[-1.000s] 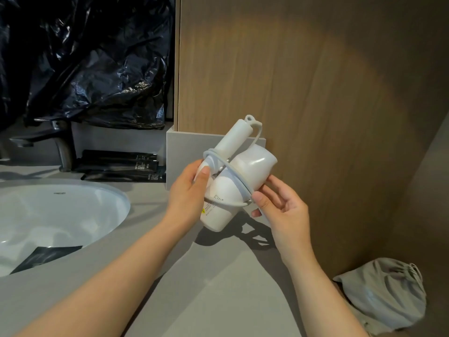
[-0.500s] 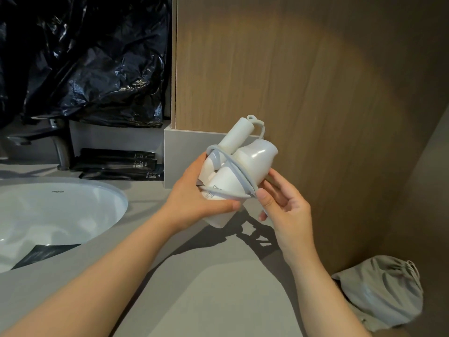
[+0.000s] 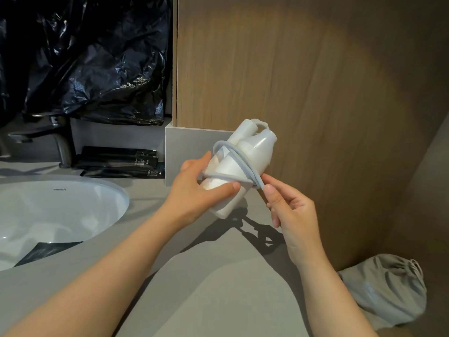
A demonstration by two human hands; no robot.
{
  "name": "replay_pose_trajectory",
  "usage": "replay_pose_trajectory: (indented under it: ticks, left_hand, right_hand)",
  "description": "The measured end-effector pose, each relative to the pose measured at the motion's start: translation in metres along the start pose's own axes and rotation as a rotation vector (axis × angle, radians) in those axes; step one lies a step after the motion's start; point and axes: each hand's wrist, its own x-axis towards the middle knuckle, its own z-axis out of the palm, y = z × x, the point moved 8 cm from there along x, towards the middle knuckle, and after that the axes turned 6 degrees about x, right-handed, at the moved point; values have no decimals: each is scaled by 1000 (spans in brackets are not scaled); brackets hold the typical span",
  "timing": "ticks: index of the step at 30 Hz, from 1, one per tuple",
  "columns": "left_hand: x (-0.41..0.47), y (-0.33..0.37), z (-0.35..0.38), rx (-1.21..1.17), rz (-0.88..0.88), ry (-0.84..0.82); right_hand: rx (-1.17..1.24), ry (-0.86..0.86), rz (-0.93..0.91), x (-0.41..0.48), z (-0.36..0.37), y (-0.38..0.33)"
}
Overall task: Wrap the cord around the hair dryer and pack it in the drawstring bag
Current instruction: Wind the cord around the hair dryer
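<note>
A white folded hair dryer (image 3: 252, 154) is held up over the grey counter (image 3: 213, 295). My left hand (image 3: 201, 190) grips its lower body, thumb across the front. A pale grey cord (image 3: 237, 158) loops around the dryer body in a couple of turns. My right hand (image 3: 289, 210) pinches the cord's end at the dryer's lower right side. The grey drawstring bag (image 3: 386, 290) lies crumpled on the counter at the lower right, against the wooden panel.
A white sink basin (image 3: 60, 210) with a dark sachet in it sits at the left, with a dark tap (image 3: 58, 139) behind it. Black tubes (image 3: 121, 161) lie behind the basin. Black plastic sheeting (image 3: 92, 59) hangs above. A wooden panel (image 3: 303, 81) rises straight ahead.
The dryer has tipped and turned slightly. My left thumb now lies across its front. My right hand has drawn the cord round to the lower right side and pinches it there.
</note>
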Motion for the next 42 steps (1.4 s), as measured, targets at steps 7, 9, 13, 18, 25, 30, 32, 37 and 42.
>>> replay_pose_trajectory:
  ticks: [7, 9, 13, 18, 25, 30, 32, 37, 42]
  left_hand:
    - [1, -2, 13, -398, -68, -167]
    - [1, 0, 19, -448, -70, -221]
    - [-2, -1, 21, -385, -67, -293]
    - [-7, 3, 16, -78, -51, -270]
    - [-5, 10, 3, 172, 50, 21]
    - [-4, 15, -5, -112, 101, 116]
    - [-1, 8, -7, -226, 61, 143]
    - [-1, -2, 9, -429, -68, 66]
    - [0, -3, 19, -493, -123, -75]
  right_hand:
    - [13, 27, -17, 1, -4, -3]
    - [19, 55, -35, 1, -9, -5]
    - [22, 44, -22, 1, -8, -2]
    - [41, 80, -30, 1, -11, -2]
    - [56, 112, -68, 1, -14, -4]
    - [62, 152, -161, -2, -19, -12]
    - [39, 233, -220, -4, -24, -16]
    - [-9, 283, -51, -1, -27, 0]
    - [-33, 155, 77, 0, -20, 5]
